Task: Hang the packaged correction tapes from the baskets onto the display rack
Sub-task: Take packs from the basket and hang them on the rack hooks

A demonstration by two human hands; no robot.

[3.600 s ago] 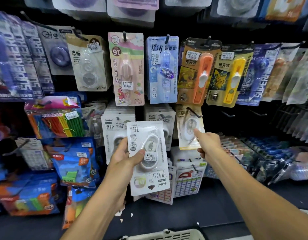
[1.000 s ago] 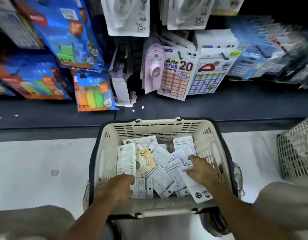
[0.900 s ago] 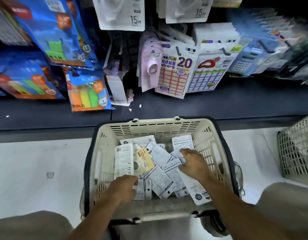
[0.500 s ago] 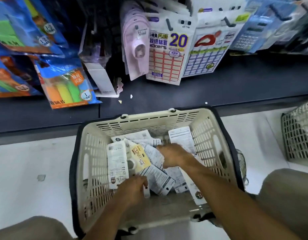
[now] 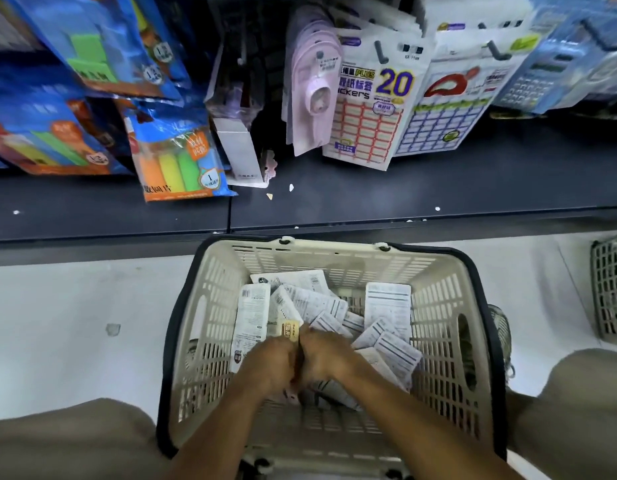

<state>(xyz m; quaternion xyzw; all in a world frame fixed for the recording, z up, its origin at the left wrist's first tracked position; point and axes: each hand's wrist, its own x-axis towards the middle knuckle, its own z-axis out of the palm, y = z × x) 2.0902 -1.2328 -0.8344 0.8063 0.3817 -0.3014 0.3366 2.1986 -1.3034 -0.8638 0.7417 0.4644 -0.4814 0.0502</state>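
Left hand: inside the basket, knuckles up, fingers curled down among the packs; what they hold cannot be told, since the fingertips are hidden.
Right hand: pressed against the left hand, fingers likewise curled downward into the packs; grip cannot be told.
Yellow-labelled pack: just beyond the two hands, its near edge touching or hidden by them.
Correction tape packs: loose heap of white cards, mostly printed backs up, overlapping at mixed angles across the basket floor; one long card lies by the left wall, another leans at the far right.
Basket: cream slotted plastic with a dark rim, standing on a pale floor between the person's knees, close against the shelf base.
Second basket: grey mesh, at the right edge, apart from the first.
Shelf base: dark ledge on the far side, flecked with small scraps.
Display rack: above the ledge; hanging items include sticker sheets, pink packs and, to the left, a blue bag of coloured sticky notes.
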